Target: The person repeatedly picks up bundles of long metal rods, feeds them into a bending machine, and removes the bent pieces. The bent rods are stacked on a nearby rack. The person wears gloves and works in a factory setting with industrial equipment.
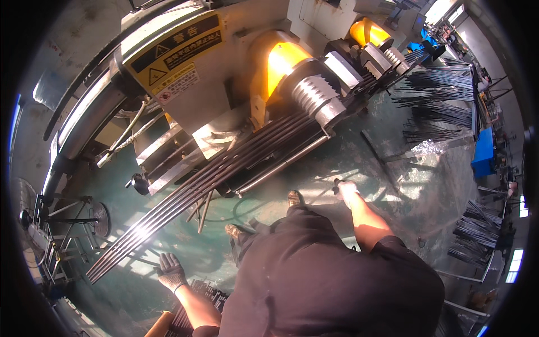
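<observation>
My left hand (171,272), in a dark grey glove, is held out at the lower left with its fingers spread and nothing in it. It is nearest to the free ends of several long metal rods (168,214), which lie side by side and run up into the machine, and to a bundle of dark rods (205,295) beside my forearm. My right hand (346,191) wears a white glove with dark fingertips and hangs over the floor, apart from the machine. Its fingers are small in view and washed out by glare, so their pose is unclear.
The machine (224,62) carries yellow housings (283,62) and ridged metal rollers (317,95) over the rods. A round bar (283,164) juts along its near side. Stacks of thin dark rods (443,95) stand at the right. A fan (101,219) stands at the left.
</observation>
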The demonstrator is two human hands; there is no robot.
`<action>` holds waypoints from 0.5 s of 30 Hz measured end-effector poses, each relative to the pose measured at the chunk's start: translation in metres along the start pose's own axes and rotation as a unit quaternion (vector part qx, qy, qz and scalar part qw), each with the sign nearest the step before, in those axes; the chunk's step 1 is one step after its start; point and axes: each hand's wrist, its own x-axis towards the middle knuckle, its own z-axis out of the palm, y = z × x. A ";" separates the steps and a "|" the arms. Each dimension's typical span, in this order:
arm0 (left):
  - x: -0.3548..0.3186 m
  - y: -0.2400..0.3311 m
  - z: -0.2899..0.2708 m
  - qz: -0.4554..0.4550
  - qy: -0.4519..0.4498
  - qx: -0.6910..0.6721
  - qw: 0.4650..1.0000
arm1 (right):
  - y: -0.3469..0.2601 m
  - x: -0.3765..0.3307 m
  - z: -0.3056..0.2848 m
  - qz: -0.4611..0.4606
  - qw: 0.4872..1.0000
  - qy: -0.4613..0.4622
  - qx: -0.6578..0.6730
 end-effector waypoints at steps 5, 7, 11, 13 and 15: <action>-0.070 -0.170 0.034 -0.154 0.036 0.057 0.986 | -0.009 0.050 -0.027 -0.028 0.996 -0.043 -0.073; -0.084 -0.211 0.057 -0.187 0.021 0.151 0.970 | -0.002 0.066 -0.044 -0.043 0.993 -0.061 -0.087; -0.056 -0.230 0.070 -0.219 -0.115 0.270 0.931 | -0.026 0.076 -0.063 -0.066 0.992 -0.055 -0.093; -0.052 -0.231 0.080 -0.222 -0.162 0.312 0.910 | -0.036 0.077 -0.072 -0.079 0.992 -0.039 -0.091; 0.010 -0.217 0.079 -0.372 0.317 -0.469 0.736 | -0.027 0.080 -0.078 -0.078 0.996 -0.022 -0.030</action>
